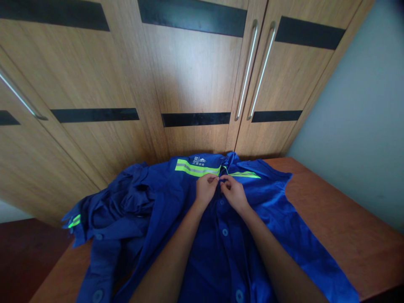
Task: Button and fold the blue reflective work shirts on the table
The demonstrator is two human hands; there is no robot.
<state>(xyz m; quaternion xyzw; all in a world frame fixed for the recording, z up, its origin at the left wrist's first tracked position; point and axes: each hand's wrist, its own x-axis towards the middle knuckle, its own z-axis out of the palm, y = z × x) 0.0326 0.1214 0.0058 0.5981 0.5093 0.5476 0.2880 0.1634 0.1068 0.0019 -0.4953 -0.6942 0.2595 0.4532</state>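
Observation:
A blue work jacket (176, 206) with yellow-green reflective stripes (195, 169) and a white chest logo lies spread out, its collar at the far side. At chest height, beside the stripe, my left hand (206, 189) pinches the edge of the front placket. Close against it, my right hand (234, 192) has thumb and fingers closed on the placket's other edge. Whether a button sits between the fingertips is hidden. Below the hands, several round blue buttons (225, 232) run down the front toward me.
Another crumpled blue garment (126, 202), with buttons and a small reflective strip, lies on the left. Both rest on a reddish-brown wooden table (331, 219). Wooden wardrobe doors (195, 71) with metal handles (248, 71) stand behind, and a pale wall (356, 139) on the right.

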